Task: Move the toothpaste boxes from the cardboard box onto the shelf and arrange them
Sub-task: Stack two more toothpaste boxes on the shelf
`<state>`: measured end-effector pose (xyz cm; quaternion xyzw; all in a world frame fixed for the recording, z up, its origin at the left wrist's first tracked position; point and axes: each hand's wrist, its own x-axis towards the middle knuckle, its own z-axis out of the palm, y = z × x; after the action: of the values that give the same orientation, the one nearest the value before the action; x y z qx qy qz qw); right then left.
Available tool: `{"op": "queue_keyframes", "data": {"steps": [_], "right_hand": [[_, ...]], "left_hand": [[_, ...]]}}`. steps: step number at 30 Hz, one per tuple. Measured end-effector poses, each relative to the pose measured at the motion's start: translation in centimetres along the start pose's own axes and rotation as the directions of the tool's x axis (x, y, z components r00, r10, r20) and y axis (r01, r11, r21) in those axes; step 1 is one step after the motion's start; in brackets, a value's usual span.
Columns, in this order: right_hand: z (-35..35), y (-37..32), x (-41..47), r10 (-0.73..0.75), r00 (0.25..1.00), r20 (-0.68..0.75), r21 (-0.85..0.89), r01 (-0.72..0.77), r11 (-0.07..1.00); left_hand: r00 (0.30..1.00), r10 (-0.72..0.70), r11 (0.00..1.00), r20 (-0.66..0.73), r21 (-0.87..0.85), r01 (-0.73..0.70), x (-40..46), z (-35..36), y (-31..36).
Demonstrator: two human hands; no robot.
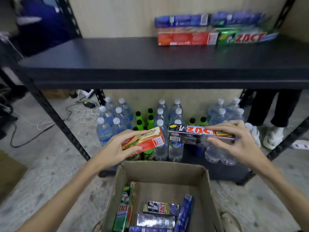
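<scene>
Both forearms are bare, with no sleeve in view. The left hand and right hand wear nothing: no gloves.

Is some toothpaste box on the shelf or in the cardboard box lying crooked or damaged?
No damage shows. On the shelf the stacked boxes sit fairly straight, though blurred. In the cardboard box the remaining boxes lie jumbled at different angles, one green box leaning on the left wall.
</scene>
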<state>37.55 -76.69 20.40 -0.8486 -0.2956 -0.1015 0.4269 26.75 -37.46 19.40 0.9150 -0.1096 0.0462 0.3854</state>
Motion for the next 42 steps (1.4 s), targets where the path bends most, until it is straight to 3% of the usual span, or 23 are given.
{"op": "queue_keyframes", "data": {"steps": [6,14,23,26,34,39,42], "right_hand": [[-9.5,-6.5,2.9,-0.110,0.988,-0.106,0.063,0.117,0.991],[-17.6,-7.9,7.6,-0.177,0.953,-0.247,-0.009,0.180,0.984],[-21.4,-3.8,18.0,-0.125,0.960,-0.250,-0.016,0.125,0.992],[-22.1,-0.6,23.0,-0.095,0.971,-0.218,-0.060,0.084,0.995],[-22.4,4.3,31.9,-0.033,0.996,-0.089,0.066,0.039,0.997],[-21.8,5.7,33.5,0.005,0.996,-0.092,0.063,0.001,0.998],[-21.4,6.2,33.8,-0.012,0.990,-0.140,-0.072,0.002,0.997]], "left_hand": [[0.977,0.214,0.969,-0.005,0.127,-0.211,4.3,-7.9,10.2],[0.947,0.319,0.921,0.033,0.226,-0.318,10.8,-14.2,18.3],[0.959,0.282,0.923,0.040,0.260,-0.282,25.3,-16.5,17.3],[0.956,0.294,0.888,0.016,0.365,-0.279,30.5,-17.2,16.0],[0.956,0.292,0.828,0.000,0.500,-0.253,39.8,-16.2,14.3],[0.913,0.404,0.771,-0.048,0.555,-0.312,41.6,-13.7,13.1],[0.881,0.462,0.722,-0.101,0.619,-0.308,42.1,-13.3,13.0]]}}
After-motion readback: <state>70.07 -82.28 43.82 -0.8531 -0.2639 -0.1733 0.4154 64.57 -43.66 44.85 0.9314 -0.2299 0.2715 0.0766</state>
